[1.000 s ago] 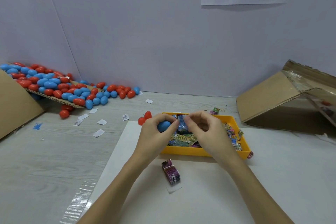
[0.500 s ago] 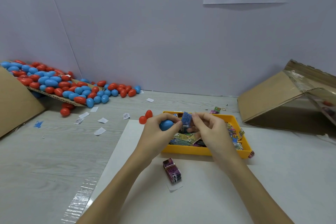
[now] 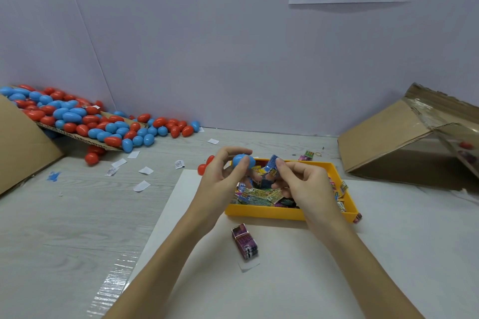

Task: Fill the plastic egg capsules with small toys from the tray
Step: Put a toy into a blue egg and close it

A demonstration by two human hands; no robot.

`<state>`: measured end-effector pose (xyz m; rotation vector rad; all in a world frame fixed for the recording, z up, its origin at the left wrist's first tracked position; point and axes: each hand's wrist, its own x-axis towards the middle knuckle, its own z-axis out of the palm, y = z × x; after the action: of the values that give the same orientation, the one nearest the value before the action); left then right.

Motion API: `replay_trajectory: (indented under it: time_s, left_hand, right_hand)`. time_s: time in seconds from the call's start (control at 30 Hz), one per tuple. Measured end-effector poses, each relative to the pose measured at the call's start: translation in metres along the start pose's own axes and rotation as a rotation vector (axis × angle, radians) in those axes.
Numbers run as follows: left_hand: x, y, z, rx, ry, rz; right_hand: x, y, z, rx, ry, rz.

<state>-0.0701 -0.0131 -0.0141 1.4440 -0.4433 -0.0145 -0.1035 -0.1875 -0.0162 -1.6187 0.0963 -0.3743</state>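
My left hand grips a blue egg capsule half above the left end of the yellow tray. Just to its right, my right hand pinches a small blue toy packet between thumb and fingers, close beside the capsule. The tray holds several small printed toy packets. A purple toy packet lies on the white sheet in front of the tray. Two red capsule pieces lie left of the tray, partly hidden by my left hand.
A pile of red and blue egg capsules spills over a cardboard flap at the far left. A tipped cardboard box stands at the right. Several white paper scraps dot the grey table. More packets lie behind the tray.
Both hands have risen slightly above the tray. The right hand has lifted the blue packet out of the tray and turned it upright beside the capsule half.
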Motion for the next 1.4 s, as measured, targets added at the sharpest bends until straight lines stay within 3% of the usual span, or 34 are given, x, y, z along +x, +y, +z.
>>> replay_trajectory:
  time_s: [0.23,0.8,1.4]
  left_hand:
    - [-0.0025,0.0021,0.0051,0.087,0.071,0.049]
    - [-0.0015,0.0009,0.0041,0.116,0.064,0.050]
    - [-0.0022,-0.0005,0.0053,0.168,0.050,0.043]
  right_hand:
    - [-0.0042,-0.0019,0.0029,-0.201,-0.034,-0.132]
    - [-0.0037,0.0000,0.0005,-0.299,-0.013,-0.146]
    - [-0.0018,0.0021,0.0009,0.051,-0.017,0.082]
